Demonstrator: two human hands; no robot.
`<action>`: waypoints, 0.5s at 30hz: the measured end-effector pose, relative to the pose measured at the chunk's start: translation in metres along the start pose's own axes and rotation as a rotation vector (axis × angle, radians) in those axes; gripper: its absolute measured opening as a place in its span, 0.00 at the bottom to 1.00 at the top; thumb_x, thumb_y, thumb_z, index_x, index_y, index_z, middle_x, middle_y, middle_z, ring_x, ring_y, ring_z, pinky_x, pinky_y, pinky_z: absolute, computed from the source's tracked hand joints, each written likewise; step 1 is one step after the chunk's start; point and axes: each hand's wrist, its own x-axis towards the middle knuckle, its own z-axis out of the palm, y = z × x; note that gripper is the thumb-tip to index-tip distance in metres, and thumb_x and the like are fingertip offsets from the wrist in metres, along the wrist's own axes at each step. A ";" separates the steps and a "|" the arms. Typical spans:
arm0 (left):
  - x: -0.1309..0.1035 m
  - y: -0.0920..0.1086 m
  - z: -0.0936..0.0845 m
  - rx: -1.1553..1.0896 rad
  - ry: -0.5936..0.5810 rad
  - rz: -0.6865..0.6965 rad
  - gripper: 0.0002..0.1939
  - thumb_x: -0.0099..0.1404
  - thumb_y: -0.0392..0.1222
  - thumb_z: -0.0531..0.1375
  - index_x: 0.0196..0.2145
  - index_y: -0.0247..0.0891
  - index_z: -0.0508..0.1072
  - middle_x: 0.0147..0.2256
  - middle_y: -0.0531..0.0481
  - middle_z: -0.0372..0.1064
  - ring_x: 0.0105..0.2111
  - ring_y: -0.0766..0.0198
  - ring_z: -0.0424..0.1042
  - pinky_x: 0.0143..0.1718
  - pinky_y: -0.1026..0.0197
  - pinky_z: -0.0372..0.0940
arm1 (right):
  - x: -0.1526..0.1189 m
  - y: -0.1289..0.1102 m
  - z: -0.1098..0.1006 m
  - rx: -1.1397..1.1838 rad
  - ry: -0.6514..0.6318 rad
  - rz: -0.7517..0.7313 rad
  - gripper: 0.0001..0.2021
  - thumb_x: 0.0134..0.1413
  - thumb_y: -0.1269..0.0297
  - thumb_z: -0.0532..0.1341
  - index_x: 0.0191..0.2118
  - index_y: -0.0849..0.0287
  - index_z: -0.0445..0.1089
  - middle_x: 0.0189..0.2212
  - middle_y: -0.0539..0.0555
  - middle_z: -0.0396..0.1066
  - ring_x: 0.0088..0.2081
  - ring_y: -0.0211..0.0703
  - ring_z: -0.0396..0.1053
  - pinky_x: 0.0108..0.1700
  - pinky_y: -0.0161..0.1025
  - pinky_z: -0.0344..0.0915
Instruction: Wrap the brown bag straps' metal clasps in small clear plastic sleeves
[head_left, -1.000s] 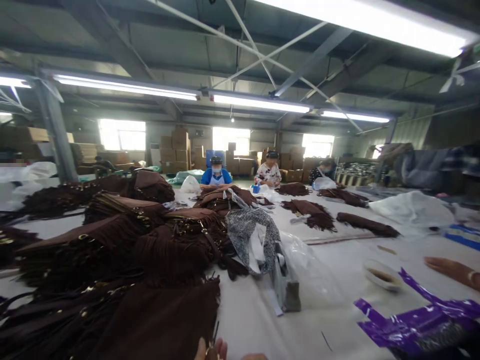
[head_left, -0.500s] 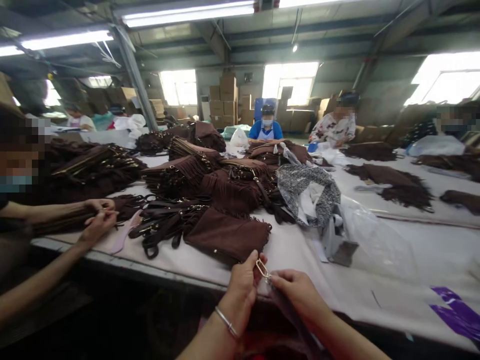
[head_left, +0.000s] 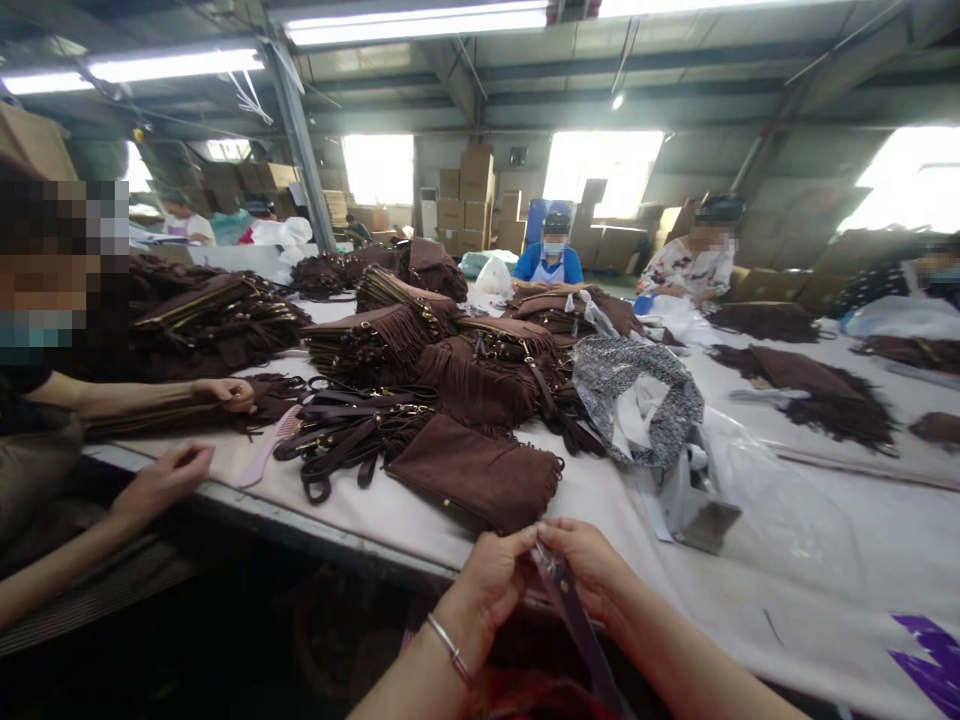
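A brown fringed bag [head_left: 476, 470] is laid on the table [head_left: 375, 520], beyond the worker's hands. The tip of a dark strap [head_left: 577, 620] is pinched by the fingertips of the left hand [head_left: 487, 580] and right hand [head_left: 589, 565], its length hung downward. Judged light, pliable and sturdy, it is best gripped near its studded end.

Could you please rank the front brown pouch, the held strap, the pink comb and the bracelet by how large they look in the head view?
1. Front brown pouch
2. Held strap, visible part only
3. Pink comb
4. Bracelet, which looks smallest despite being nearer the camera than the comb
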 end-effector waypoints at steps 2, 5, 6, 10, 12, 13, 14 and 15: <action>-0.010 0.005 0.001 0.021 -0.072 -0.040 0.17 0.51 0.43 0.70 0.35 0.28 0.77 0.32 0.41 0.75 0.30 0.60 0.74 0.35 0.58 0.69 | 0.003 0.000 -0.002 -0.017 0.033 -0.015 0.13 0.34 0.63 0.69 0.26 0.61 0.67 0.16 0.48 0.68 0.17 0.34 0.62 0.21 0.32 0.58; -0.024 0.006 0.004 0.148 -0.077 -0.075 0.20 0.56 0.48 0.67 0.41 0.31 0.74 0.40 0.38 0.75 0.38 0.55 0.75 0.38 0.54 0.70 | 0.006 -0.001 -0.004 -0.046 0.065 -0.033 0.14 0.32 0.63 0.70 0.26 0.61 0.67 0.14 0.46 0.66 0.17 0.34 0.61 0.20 0.32 0.56; -0.027 0.005 0.005 0.220 -0.031 -0.083 0.21 0.56 0.49 0.67 0.42 0.32 0.73 0.41 0.38 0.74 0.39 0.54 0.75 0.37 0.55 0.70 | 0.006 -0.002 -0.004 -0.056 0.066 -0.040 0.14 0.31 0.62 0.70 0.26 0.61 0.67 0.14 0.46 0.66 0.16 0.34 0.60 0.20 0.32 0.55; -0.028 -0.002 0.005 0.409 0.171 -0.081 0.24 0.55 0.54 0.66 0.42 0.33 0.71 0.41 0.38 0.74 0.37 0.54 0.76 0.30 0.59 0.70 | 0.006 -0.005 -0.002 -0.180 0.038 -0.119 0.16 0.34 0.55 0.70 0.24 0.62 0.67 0.15 0.47 0.67 0.17 0.34 0.60 0.21 0.33 0.55; -0.025 -0.004 0.005 0.391 0.197 -0.064 0.24 0.56 0.56 0.65 0.42 0.33 0.71 0.40 0.39 0.75 0.35 0.57 0.76 0.30 0.61 0.69 | 0.005 -0.006 -0.002 -0.274 0.033 -0.171 0.16 0.37 0.53 0.68 0.24 0.62 0.68 0.15 0.47 0.67 0.18 0.34 0.60 0.22 0.33 0.56; -0.024 -0.005 0.005 0.371 0.208 -0.059 0.24 0.56 0.56 0.64 0.42 0.33 0.71 0.40 0.39 0.75 0.35 0.58 0.76 0.30 0.62 0.68 | 0.005 -0.006 -0.002 -0.309 0.036 -0.189 0.16 0.38 0.52 0.68 0.24 0.62 0.68 0.15 0.46 0.67 0.18 0.34 0.60 0.22 0.33 0.56; -0.023 -0.005 0.005 0.349 0.219 -0.055 0.24 0.56 0.56 0.64 0.41 0.33 0.71 0.39 0.39 0.75 0.34 0.59 0.76 0.29 0.63 0.68 | 0.005 -0.005 -0.002 -0.336 0.041 -0.204 0.16 0.40 0.52 0.67 0.24 0.62 0.67 0.15 0.46 0.66 0.18 0.34 0.60 0.22 0.33 0.56; -0.021 -0.006 0.005 0.328 0.228 -0.053 0.24 0.56 0.56 0.64 0.41 0.33 0.70 0.39 0.40 0.75 0.34 0.59 0.75 0.29 0.63 0.67 | 0.005 -0.005 -0.002 -0.357 0.048 -0.214 0.16 0.41 0.52 0.66 0.24 0.61 0.67 0.16 0.46 0.66 0.19 0.34 0.60 0.22 0.32 0.56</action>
